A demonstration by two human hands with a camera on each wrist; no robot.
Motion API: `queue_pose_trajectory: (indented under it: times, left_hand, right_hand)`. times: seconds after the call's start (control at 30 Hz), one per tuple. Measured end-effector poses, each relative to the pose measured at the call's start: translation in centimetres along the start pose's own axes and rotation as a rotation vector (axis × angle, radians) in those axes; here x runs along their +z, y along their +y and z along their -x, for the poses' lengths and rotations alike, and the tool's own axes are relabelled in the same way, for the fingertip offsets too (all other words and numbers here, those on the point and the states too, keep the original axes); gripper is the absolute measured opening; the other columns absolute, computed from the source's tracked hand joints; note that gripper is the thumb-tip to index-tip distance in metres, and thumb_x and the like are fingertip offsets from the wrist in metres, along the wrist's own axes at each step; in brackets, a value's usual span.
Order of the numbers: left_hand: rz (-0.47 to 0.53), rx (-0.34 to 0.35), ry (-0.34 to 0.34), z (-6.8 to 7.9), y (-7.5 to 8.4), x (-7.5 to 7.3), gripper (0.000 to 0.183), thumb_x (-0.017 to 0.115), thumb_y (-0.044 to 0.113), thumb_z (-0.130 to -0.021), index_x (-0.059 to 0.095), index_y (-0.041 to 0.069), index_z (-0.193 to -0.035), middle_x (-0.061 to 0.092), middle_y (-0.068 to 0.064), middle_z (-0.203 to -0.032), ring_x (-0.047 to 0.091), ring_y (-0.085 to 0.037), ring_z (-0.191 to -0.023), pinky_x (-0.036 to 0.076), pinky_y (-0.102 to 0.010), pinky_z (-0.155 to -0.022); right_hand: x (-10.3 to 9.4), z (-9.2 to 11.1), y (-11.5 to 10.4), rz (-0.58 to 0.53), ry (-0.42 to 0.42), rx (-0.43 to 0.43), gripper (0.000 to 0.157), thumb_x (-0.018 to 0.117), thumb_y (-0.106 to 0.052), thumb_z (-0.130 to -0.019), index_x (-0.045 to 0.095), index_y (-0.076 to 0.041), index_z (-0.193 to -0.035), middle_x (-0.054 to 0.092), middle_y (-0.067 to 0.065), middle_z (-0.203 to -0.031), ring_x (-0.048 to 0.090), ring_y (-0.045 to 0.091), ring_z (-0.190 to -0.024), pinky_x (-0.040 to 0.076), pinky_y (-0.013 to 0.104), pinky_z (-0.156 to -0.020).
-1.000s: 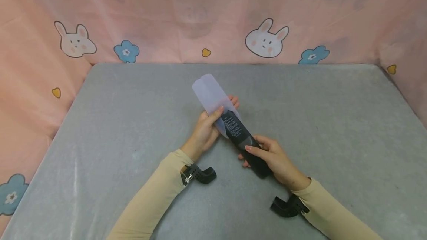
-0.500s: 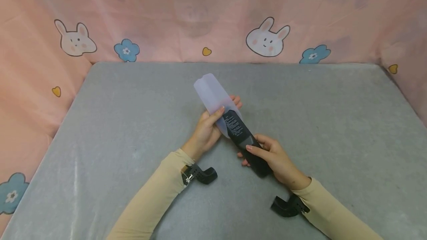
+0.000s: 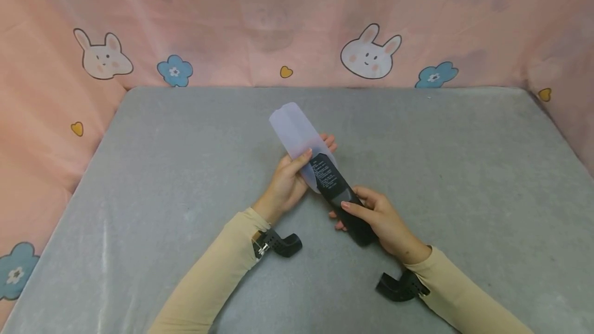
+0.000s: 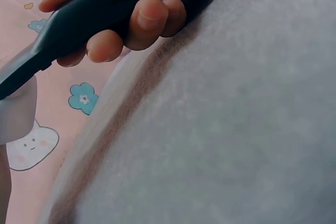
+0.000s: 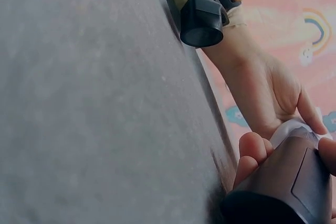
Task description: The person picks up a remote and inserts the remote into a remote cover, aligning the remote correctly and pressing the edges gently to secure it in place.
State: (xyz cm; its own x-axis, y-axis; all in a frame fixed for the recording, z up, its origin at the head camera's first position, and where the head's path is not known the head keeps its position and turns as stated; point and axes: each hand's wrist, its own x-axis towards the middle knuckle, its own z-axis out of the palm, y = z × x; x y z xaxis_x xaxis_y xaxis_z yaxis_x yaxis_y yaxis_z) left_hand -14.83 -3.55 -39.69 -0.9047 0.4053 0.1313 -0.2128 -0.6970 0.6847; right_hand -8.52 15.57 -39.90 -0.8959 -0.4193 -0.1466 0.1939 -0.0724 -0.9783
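Observation:
A black remote control [image 3: 327, 177], its back with white print facing up, lies slantwise between both hands. Its far end sits inside a translucent pale sleeve [image 3: 295, 127], whose far part extends flat past the remote. My left hand [image 3: 284, 185] grips the sleeve near its mouth, thumb on top, fingers underneath. Lower down, my right hand [image 3: 387, 223] holds the remote's near end, thumb over the back and fingers around the far side. The left wrist view shows the remote [image 4: 100, 14] from the side, raised off the table, with right-hand fingertips [image 4: 149, 17] curled beneath it.
A grey cloth-covered table [image 3: 185, 169] spreads around the hands. Behind it and at the sides hangs a pink curtain [image 3: 278, 24] with rabbits and flowers. Black wrist cameras [image 3: 285, 245] stick out from the beige sleeves, close to the tabletop.
The pale sleeve and my left hand have shifted very slightly to the right. Both grips look the same as before.

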Motion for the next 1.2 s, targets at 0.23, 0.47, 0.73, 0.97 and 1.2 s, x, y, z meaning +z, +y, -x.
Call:
queue_pose_trajectory:
  times: [0.23,0.47,0.73,0.97,1.2]
  left_hand:
    - [-0.006,-0.009,0.0,0.0,-0.17,0.1,0.043,0.026,0.001,-0.101,0.023,-0.017,-0.139,0.026,-0.034,-0.144,0.03,-0.038,-0.134,0.026,-0.037,-0.111]
    - [0.002,-0.024,-0.009,0.05,-0.18,0.21,0.043,0.025,0.001,-0.101,0.021,-0.017,-0.14,0.025,-0.034,-0.145,0.028,-0.039,-0.135,0.026,-0.037,-0.111]
    - [0.0,-0.025,-0.01,0.04,-0.23,0.2,0.043,0.025,0.0,-0.101,0.021,-0.017,-0.14,0.025,-0.035,-0.144,0.028,-0.039,-0.134,0.026,-0.037,-0.111]
    - [-0.003,-0.029,-0.014,0.04,-0.21,0.29,0.043,0.025,0.0,-0.101,0.021,-0.017,-0.14,0.025,-0.035,-0.144,0.028,-0.039,-0.134,0.026,-0.036,-0.111]
    - [-0.003,-0.031,-0.021,0.12,-0.29,0.21,0.043,0.026,0.0,-0.101,0.021,-0.017,-0.14,0.025,-0.035,-0.144,0.028,-0.038,-0.135,0.026,-0.037,-0.111]
  right_hand:
    - [0.04,0.05,0.05,-0.007,0.006,0.006,0.024,0.054,-0.005,-0.095,0.049,0.009,-0.114,0.071,0.014,-0.086,0.069,0.023,-0.069,0.057,0.036,-0.068]
    - [0.06,0.03,-0.03,-0.011,0.019,0.03,0.026,0.054,-0.005,-0.094,0.048,0.011,-0.115,0.071,0.014,-0.087,0.069,0.023,-0.07,0.057,0.037,-0.07]
    - [0.08,-0.01,-0.09,-0.021,0.02,0.031,0.024,0.054,-0.006,-0.095,0.049,0.009,-0.113,0.071,0.015,-0.087,0.069,0.024,-0.07,0.057,0.037,-0.07]
    - [0.08,-0.09,-0.05,-0.03,0.019,0.028,0.022,0.054,-0.006,-0.094,0.05,0.007,-0.111,0.071,0.014,-0.087,0.069,0.024,-0.07,0.057,0.037,-0.07]
    - [0.07,-0.09,-0.02,-0.029,0.016,0.029,0.022,0.054,-0.006,-0.095,0.05,0.007,-0.111,0.071,0.013,-0.087,0.069,0.024,-0.071,0.057,0.037,-0.071]
